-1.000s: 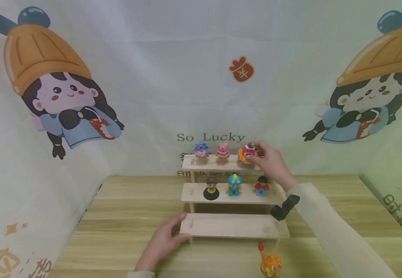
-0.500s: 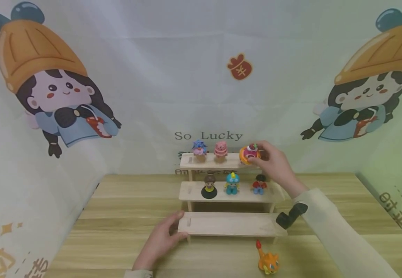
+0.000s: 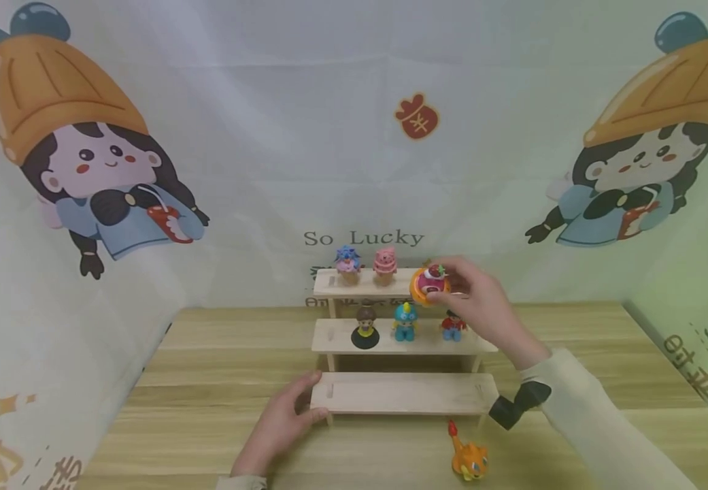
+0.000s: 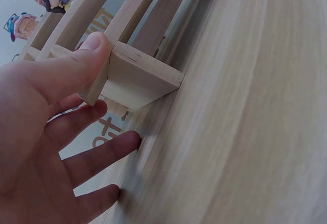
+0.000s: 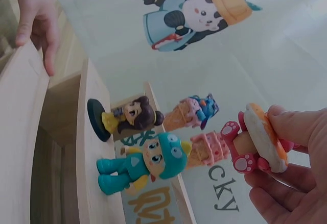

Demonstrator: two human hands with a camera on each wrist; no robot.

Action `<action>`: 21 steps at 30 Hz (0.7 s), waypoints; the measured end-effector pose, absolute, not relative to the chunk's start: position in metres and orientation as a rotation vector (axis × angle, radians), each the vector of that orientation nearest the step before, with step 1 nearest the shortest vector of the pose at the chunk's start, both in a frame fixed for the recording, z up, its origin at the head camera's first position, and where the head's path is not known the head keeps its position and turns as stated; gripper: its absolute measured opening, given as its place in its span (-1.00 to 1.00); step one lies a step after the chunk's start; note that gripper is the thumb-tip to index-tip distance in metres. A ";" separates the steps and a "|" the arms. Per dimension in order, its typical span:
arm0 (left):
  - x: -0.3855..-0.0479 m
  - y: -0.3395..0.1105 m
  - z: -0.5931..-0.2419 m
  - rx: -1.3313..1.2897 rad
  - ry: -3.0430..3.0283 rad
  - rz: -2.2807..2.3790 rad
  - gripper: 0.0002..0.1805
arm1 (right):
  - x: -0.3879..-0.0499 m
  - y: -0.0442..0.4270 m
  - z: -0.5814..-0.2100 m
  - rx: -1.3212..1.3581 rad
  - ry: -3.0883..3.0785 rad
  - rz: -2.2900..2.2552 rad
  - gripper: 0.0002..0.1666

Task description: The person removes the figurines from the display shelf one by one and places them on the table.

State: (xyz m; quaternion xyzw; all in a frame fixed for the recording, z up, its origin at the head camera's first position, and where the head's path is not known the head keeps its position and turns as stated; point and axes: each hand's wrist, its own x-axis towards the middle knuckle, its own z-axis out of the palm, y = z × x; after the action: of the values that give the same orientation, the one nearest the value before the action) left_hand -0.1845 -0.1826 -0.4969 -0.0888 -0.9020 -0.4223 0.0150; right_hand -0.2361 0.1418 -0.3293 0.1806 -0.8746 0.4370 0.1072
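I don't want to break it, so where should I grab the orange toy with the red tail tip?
I'd grip the orange toy across its chunky body, coming from above, on the side away from the wooden stand: the body looks rounded, while its thin tail sticks out toward the stand.

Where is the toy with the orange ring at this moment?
In the head view, the orange-ringed toy is pinched in the right hand, right of the pink ice-cream figure and appearing above the red-jacketed figure.

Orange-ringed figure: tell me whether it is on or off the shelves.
Off: the right hand holds the orange-ringed figure; the right wrist view shows its feet clear of the shelves.
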 end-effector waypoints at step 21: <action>-0.186 -0.183 -0.498 -0.307 -2.793 -1.298 -0.29 | -0.182 0.134 -0.364 0.692 -2.623 1.191 -0.51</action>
State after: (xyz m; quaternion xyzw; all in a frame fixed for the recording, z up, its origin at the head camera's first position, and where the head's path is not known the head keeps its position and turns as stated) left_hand -0.1860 -0.1827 -0.4979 -0.0990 -0.9022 -0.4192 0.0232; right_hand -0.1818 0.1337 -0.3637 0.2326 -0.8818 0.4006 0.0893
